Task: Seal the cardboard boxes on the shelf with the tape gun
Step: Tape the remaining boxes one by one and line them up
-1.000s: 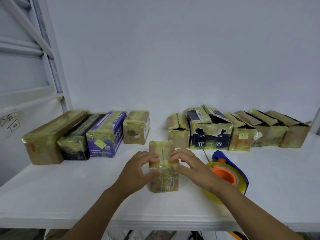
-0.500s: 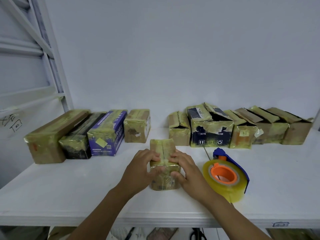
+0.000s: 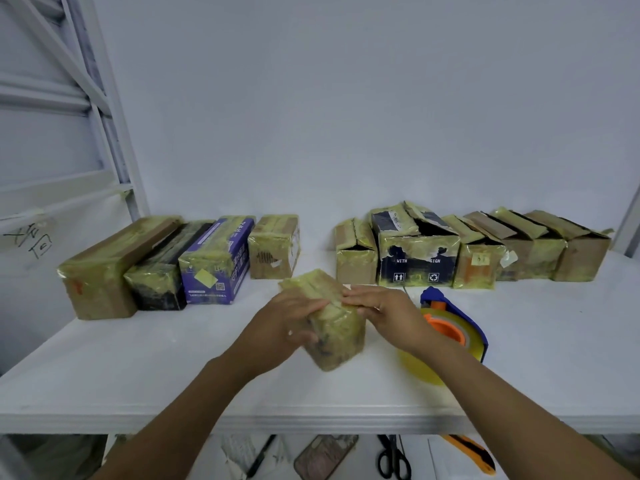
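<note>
A small cardboard box (image 3: 337, 336) wrapped in yellowish tape stands tilted on the white shelf (image 3: 138, 368), its top leaning left. My left hand (image 3: 280, 323) grips its left side, fingers curled round the top and thumb on the front. My right hand (image 3: 381, 306) lies with straight fingers on the box's top right edge. The blue tape gun (image 3: 453, 327) with an orange hub and a clear tape roll lies on the shelf right of the box, partly behind my right wrist.
Taped boxes (image 3: 214, 261) line the back left. A row of boxes with open flaps (image 3: 419, 258) stands at the back right. A white frame (image 3: 104, 116) rises at the left. Below the shelf edge lie scissors (image 3: 394, 459), an orange cutter (image 3: 474, 455) and a phone (image 3: 325, 459).
The small box has been tipped and turned to the left. My left hand has moved round its side, and my right hand has flattened on its top.
</note>
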